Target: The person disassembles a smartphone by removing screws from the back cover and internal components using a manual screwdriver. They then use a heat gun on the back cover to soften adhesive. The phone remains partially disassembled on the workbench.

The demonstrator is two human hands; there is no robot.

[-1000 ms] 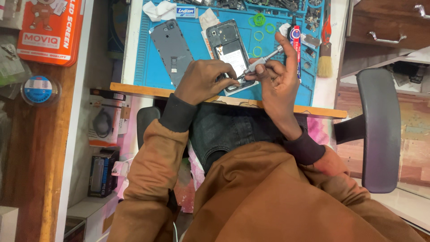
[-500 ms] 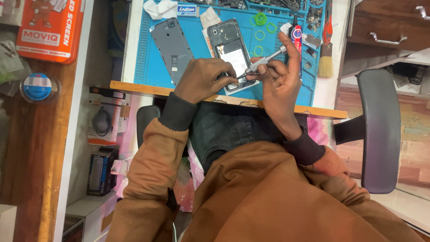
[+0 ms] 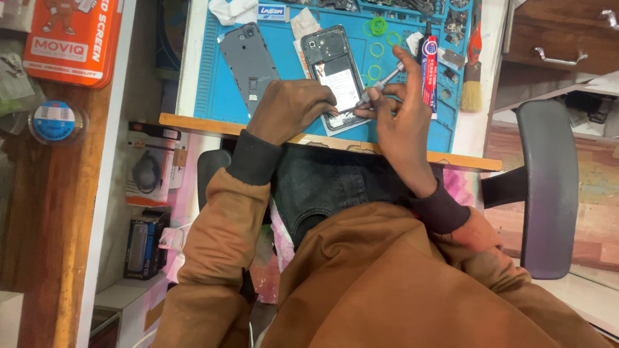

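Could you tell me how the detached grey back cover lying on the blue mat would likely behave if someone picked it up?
The back cover looks thin and flat with cut-outs, so it is probably light and may flex a little. It lies flat on the blue mat, apart from the opened phone, so lifting it likely needs a fingernail under an edge. It seems unlikely to roll.

Left hand (image 3: 291, 106) pressing opened phone (image 3: 335, 74) on blue mat (image 3: 284, 58); right hand (image 3: 400, 116) pinching metal tool (image 3: 380, 82) over it.
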